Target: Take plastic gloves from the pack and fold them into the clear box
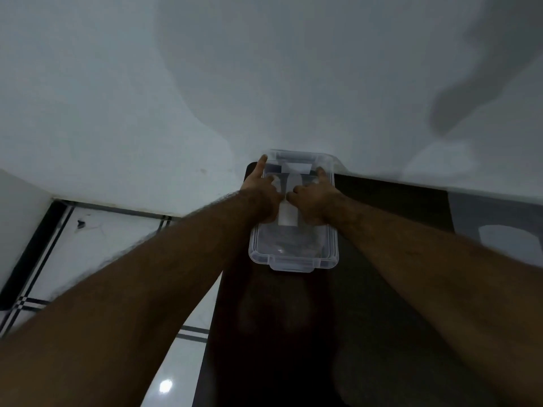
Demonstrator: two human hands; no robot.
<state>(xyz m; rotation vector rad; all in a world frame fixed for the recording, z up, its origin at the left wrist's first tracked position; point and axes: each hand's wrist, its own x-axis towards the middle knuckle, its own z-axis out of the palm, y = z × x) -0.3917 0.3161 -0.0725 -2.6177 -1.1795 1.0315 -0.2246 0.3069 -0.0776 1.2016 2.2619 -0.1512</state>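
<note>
Two bare forearms fill the lower frame, one rising from the lower left corner, the other from the lower right, converging toward the middle. Between and beneath them runs a dark bench (382,289), narrow, stretching up the centre of the frame. Lower left of it, glossy white floor tiles (97,245) with dark striped borders; a bright light spot reflects near the bottom edge.

Middle of frame: a clear box (293,254) sits on the bench, long side running away from the camera, its near latch tab toward the lower centre. Far end of the box lies close against the wall. Inside, thin see-through plastic can be made out near the bottom, likely gloves, too faint to tell how many or how folded.

Both hands are over the box's middle. Left hand (261,192): index finger stretched out to the far left corner of the rim, other fingers curled down into the box. Right hand (317,198): index finger extended toward the far right side, remaining fingers bent inward. Thumbs of both nearly meet at the centre line, over a whitish folded strip (286,215) lying along the box. Whether they pinch it or only press on it, cannot tell.

Right of the bench, middle right edge, a pale sheet-like shape (505,239), blurred.

Beyond: a plain white wall (147,98) fills the upper frame, with soft shadows upper right.
</note>
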